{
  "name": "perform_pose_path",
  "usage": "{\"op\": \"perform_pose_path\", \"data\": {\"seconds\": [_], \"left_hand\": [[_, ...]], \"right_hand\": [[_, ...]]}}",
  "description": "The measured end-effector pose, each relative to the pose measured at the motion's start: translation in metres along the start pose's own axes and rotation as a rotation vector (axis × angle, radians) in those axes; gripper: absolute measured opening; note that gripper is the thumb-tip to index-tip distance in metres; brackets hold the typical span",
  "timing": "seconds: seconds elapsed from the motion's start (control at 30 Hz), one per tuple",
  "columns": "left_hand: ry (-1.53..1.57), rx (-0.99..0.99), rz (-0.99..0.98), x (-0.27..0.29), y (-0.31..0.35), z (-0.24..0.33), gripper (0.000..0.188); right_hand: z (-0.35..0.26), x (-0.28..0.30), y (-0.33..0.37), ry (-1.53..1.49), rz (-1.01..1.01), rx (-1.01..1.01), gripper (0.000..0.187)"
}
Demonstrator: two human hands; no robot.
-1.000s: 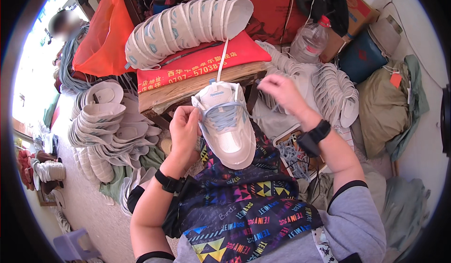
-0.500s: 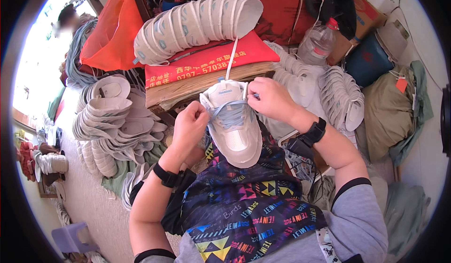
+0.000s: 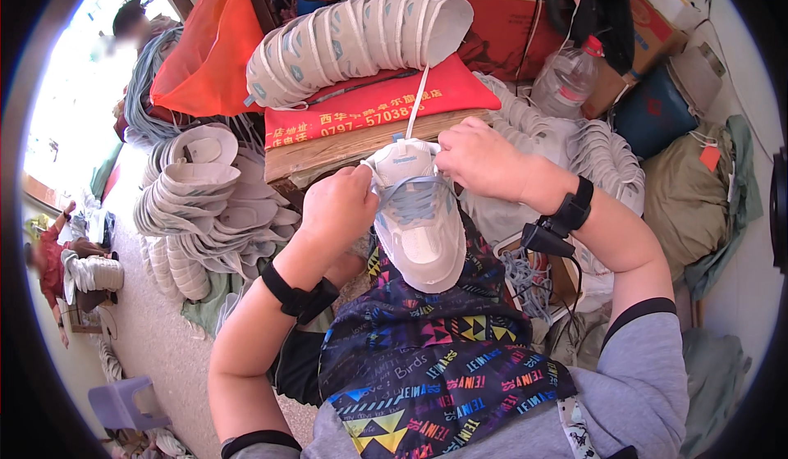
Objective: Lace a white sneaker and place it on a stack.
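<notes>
As it spreads over the lap, a dark patterned apron ranks largest, with the widest room for moving above it, between the forearms. Next, a wooden surface: front edge close to the tongue end of the piece being handled, leaving little room forward. Red cloth, laid over that surface. One row of nested uppers, pale, lying along the cloth and closing off the far side. One white sneaker upper, between the surface's front edge and the lap, toe toward the wearer; probably light, soft at tongue and collar, stiffer at the toe, not fragile, little prone to slip; best held by the two eyelet edges. Right hand: fingers curled closed, seeming to pinch the upper's right edge near the collar. Left hand: likewise closed, at the left edge; whether either also grips a lace end cannot be told. Pale blue lacing, across the throat: likely limp, easily snagged. White strip, narrow, between row and tongue end.
</notes>
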State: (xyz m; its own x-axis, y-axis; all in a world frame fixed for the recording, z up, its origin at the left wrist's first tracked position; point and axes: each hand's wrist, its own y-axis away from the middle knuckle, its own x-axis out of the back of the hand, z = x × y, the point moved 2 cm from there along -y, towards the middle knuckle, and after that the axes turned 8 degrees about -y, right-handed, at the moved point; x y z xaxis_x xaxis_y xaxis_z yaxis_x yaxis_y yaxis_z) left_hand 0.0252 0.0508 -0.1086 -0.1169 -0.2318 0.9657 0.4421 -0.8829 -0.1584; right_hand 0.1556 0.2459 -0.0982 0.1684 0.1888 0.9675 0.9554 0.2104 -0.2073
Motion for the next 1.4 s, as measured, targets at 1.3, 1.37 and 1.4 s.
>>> {"op": "perform_pose_path", "data": {"seconds": [1.3, 1.37, 1.4], "left_hand": [[1.391, 0.084, 0.304, 0.047, -0.024, 0.025, 0.015], [1.307, 0.030, 0.366, 0.031, -0.025, 0.022, 0.015], [1.182, 0.038, 0.403, 0.026, -0.024, 0.023, 0.016]], "right_hand": [[-0.039, 0.027, -0.042, -1.382, 0.482, -0.492, 0.014], [-0.050, 0.009, -0.047, -1.358, 0.490, -0.324, 0.020], [-0.058, 0.006, -0.049, -1.553, 0.481, -0.350, 0.020]]}}
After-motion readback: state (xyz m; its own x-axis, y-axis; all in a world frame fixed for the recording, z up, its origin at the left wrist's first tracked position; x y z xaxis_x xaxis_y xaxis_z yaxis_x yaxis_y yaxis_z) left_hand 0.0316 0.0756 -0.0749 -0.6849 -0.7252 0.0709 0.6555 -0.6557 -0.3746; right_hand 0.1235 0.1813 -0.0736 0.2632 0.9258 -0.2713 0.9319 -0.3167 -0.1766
